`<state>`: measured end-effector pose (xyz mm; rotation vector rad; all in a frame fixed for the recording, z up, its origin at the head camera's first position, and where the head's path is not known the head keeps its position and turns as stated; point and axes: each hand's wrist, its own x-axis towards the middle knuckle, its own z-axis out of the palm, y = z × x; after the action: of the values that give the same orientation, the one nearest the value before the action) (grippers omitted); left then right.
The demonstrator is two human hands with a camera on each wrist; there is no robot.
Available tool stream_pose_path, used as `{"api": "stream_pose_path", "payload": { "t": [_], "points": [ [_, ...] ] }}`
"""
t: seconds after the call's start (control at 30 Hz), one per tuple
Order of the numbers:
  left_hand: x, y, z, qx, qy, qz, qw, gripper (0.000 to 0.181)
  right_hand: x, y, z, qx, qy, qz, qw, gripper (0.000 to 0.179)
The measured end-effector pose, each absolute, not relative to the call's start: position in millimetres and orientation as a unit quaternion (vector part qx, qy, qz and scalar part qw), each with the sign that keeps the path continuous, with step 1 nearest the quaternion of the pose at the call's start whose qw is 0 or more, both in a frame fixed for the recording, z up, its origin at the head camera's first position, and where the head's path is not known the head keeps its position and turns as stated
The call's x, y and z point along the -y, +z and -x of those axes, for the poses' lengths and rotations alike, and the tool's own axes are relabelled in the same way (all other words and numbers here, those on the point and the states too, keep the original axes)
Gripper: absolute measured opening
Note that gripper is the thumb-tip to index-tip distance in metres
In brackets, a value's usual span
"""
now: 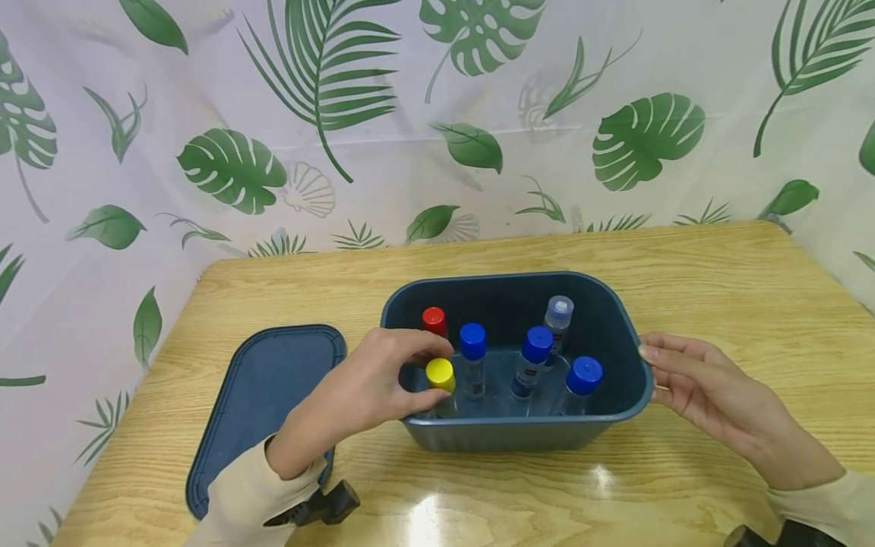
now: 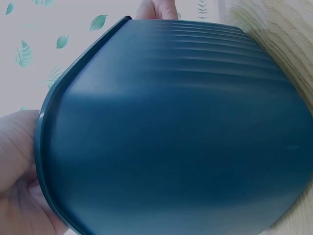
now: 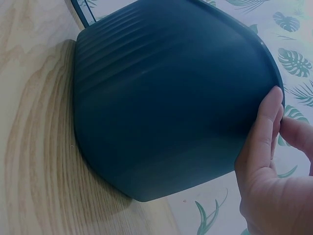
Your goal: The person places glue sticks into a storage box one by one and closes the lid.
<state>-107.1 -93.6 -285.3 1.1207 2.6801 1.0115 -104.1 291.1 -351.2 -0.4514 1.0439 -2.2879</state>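
A dark blue plastic bin [image 1: 506, 437] stands on the table with several small clear bottles upright in it. At its left end my left hand [image 1: 372, 380] reaches over the rim, thumb and fingers curled round a yellow-capped bottle [image 1: 440, 374]. In the left wrist view the bin wall [image 2: 171, 132] hides most of those fingers. My right hand [image 1: 711, 384] pinches the bin's right rim, fingers on the outer wall [image 3: 186, 98]. Inside are a red-capped bottle [image 1: 434, 319], blue-capped bottles [image 1: 473, 342] [image 1: 536, 346] [image 1: 584, 376] and a bottle with a pale translucent cap [image 1: 560, 308].
A dark blue lid [image 1: 273, 380] lies flat on the wooden table [image 1: 738, 281], left of the bin and partly under my left forearm. Behind the table hangs a white leaf-print cloth [image 1: 383, 190].
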Motion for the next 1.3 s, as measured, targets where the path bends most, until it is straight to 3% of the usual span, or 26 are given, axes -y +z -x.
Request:
{"api": "stream_pose_path", "payload": {
  "t": [0.17, 0.47, 0.67, 1.03, 1.3],
  "points": [
    [98.7, -283.7, 103.8, -0.869, 0.359, -0.340, 0.028, 0.034, -290.8, -350.9, 104.0, -0.391, -0.857, 0.170, 0.291, 0.043],
    [126.3, -279.2, 92.6, -0.865, 0.404, -0.281, -0.096, 0.023, -290.9, -350.4, 104.9, -0.380, -0.859, 0.174, 0.295, 0.044],
    [144.0, -279.5, 87.1, -0.863, 0.417, -0.257, -0.123, 0.021, -291.2, -350.2, 104.9, -0.370, -0.862, 0.171, 0.300, 0.045],
    [174.2, -297.9, 77.0, -0.894, 0.384, -0.200, -0.114, 0.015, -286.5, -350.9, 103.5, -0.387, -0.858, 0.171, 0.291, 0.044],
    [208.2, -321.2, 60.4, -0.927, 0.365, -0.080, -0.026, 0.020, -289.5, -349.6, 102.2, -0.400, -0.856, 0.166, 0.282, 0.042]
  ]
}}
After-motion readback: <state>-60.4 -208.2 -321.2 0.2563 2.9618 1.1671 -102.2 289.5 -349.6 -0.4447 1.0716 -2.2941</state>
